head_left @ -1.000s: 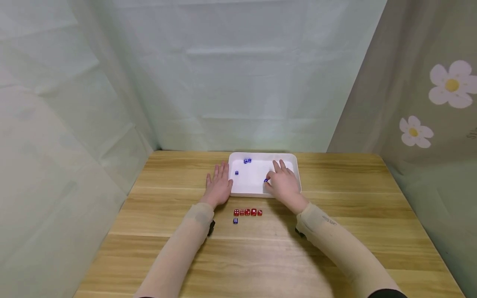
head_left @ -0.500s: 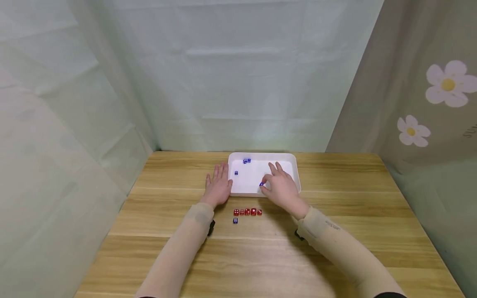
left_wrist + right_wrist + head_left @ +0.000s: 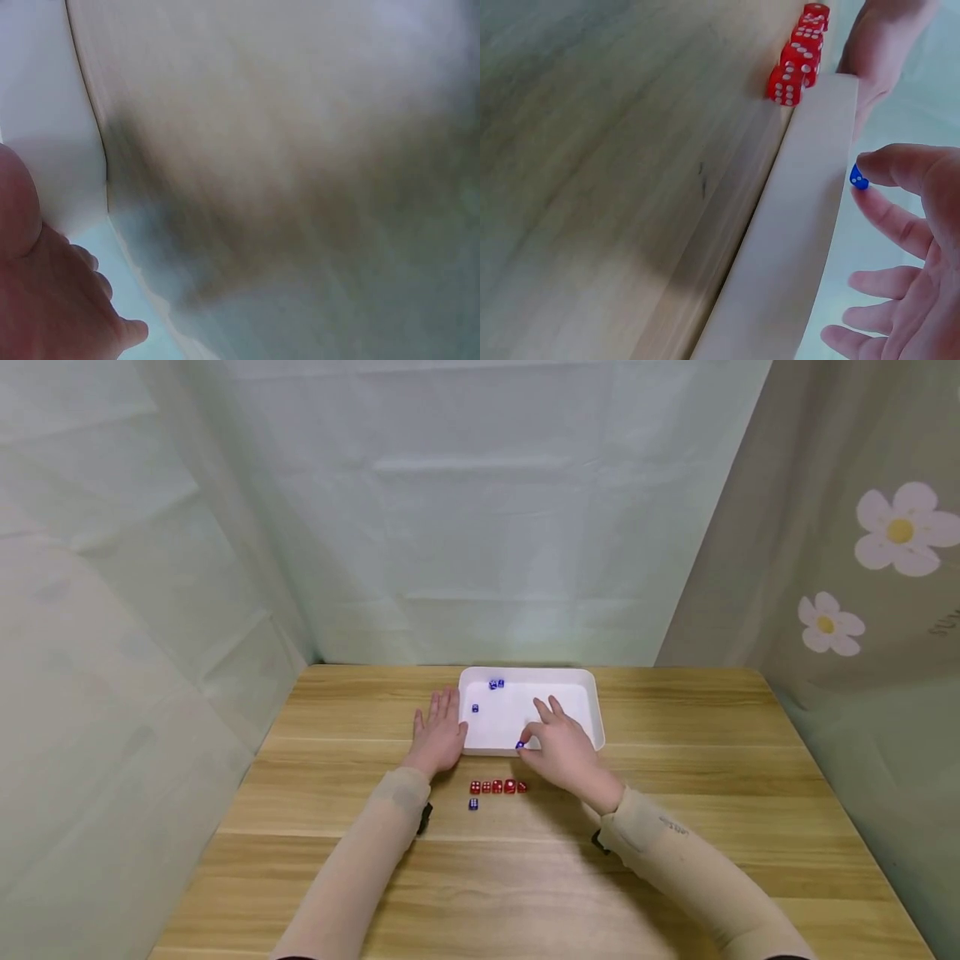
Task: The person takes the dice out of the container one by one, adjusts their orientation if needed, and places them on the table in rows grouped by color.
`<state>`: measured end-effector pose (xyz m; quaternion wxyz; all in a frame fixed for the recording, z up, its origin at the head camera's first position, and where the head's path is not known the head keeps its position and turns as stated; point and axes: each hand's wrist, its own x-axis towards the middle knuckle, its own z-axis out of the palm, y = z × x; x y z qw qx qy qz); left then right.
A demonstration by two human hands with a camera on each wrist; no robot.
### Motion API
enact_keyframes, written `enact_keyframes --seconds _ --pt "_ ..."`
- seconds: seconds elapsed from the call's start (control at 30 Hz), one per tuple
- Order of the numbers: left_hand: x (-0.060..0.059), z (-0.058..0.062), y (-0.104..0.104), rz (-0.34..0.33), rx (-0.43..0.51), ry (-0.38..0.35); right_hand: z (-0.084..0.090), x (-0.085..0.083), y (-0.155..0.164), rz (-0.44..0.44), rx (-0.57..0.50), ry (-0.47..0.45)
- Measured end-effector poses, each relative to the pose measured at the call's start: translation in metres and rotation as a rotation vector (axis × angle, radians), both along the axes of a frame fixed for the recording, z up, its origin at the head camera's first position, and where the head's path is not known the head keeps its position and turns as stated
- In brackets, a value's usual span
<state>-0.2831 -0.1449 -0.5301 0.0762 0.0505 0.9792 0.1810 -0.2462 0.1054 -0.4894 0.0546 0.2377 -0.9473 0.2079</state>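
Observation:
Between thumb and index finger my right hand (image 3: 564, 750) pinches a blue die (image 3: 859, 178), held at the near rim of the white tray (image 3: 585, 702). Its other fingers are spread. My left hand (image 3: 438, 735) lies with straight fingers along the tray's left side, its thumb at the rim. Inside the tray, a blue die (image 3: 475, 708) lies near the left wall and a pair of blue dice (image 3: 497, 684) sits by the back wall. In front of the tray, several red dice (image 3: 497, 787) form a row, with one blue die (image 3: 473, 804) below the row's left end.
The tray stands near the back edge of a wooden table (image 3: 360, 710). A pale cloth (image 3: 480, 527) hangs behind it, and a flowered cloth (image 3: 825, 510) hangs at the right.
My right hand has carried the blue die toward me and left, from inside the tray to its near rim. The left hand has stayed in place.

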Motion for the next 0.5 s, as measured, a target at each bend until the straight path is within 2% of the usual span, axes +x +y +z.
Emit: enact_keyframes --seconds 0.23,0.5 --pt "0.001 0.002 0.001 0.006 -0.007 -0.008 -0.001 0.007 -0.005 0.043 0.017 -0.027" --pt "0.0 0.001 0.001 0.003 0.001 -0.007 -0.003 0.017 -0.01 0.038 0.015 -0.054"
